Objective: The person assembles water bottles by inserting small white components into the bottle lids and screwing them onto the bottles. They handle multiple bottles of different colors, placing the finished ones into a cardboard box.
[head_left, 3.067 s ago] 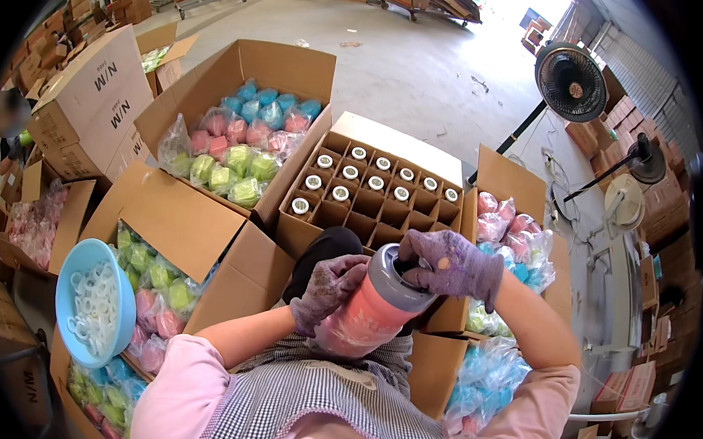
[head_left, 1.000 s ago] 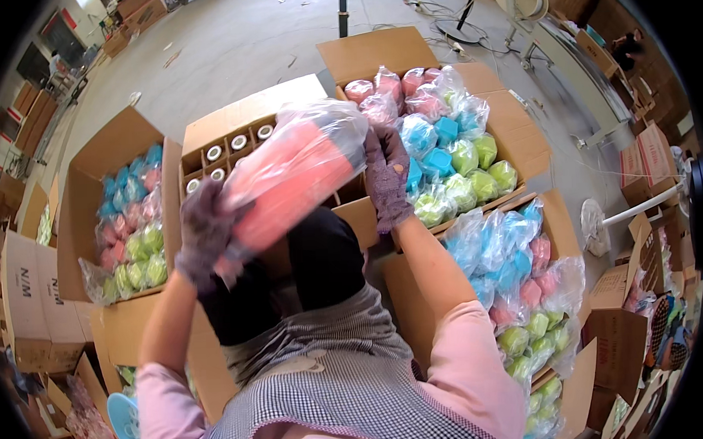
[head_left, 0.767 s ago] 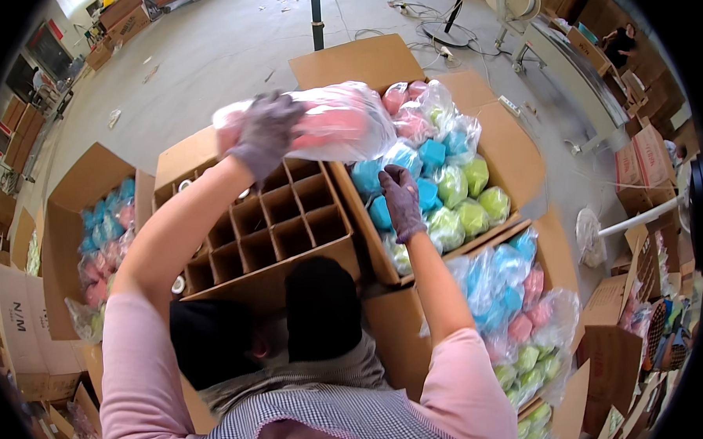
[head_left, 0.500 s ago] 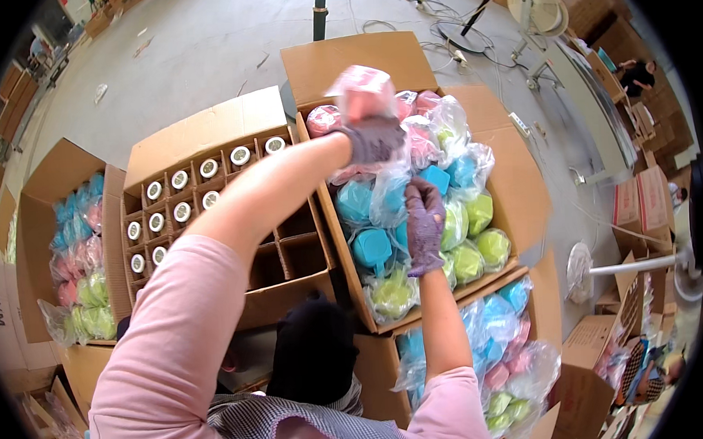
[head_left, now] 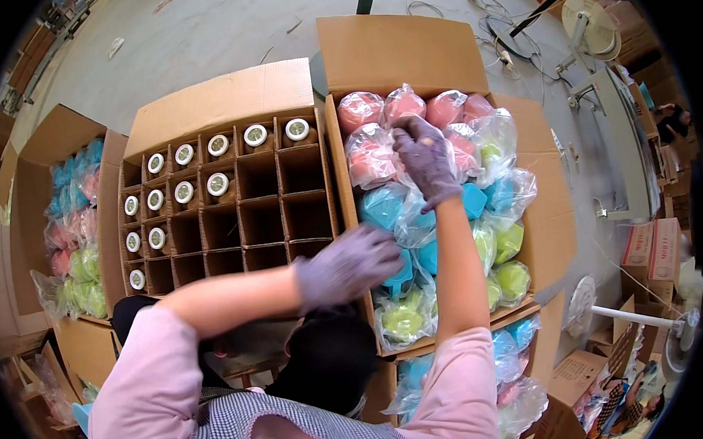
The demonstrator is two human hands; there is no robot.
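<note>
A cardboard box [head_left: 351, 243] in front of me on the right holds rows of rounded pink, blue and green cup-like items in clear plastic bags. Over its far left part is my right hand [head_left: 427, 160], in a purple-grey glove, its fingers curled down onto a pink bagged item [head_left: 371, 157]. What the fingertips grip is partly hidden. My left hand [head_left: 347, 268], gloved alike and blurred, hovers over the box's left edge near a blue bagged item [head_left: 397, 274]. Its fingers are stretched out, with nothing seen in them.
To the left stands a divided carton [head_left: 237, 293] with several white-lidded jars [head_left: 255, 135] in its far and left cells. A further box [head_left: 30, 194] of bagged items lies at far left, another [head_left: 549, 344] at lower right. A fan [head_left: 590, 28] stands at far right.
My left hand has come back from the box's far end, and the pink bagged item it carried is out of it. My right hand has moved from the blue items to the pink ones.
</note>
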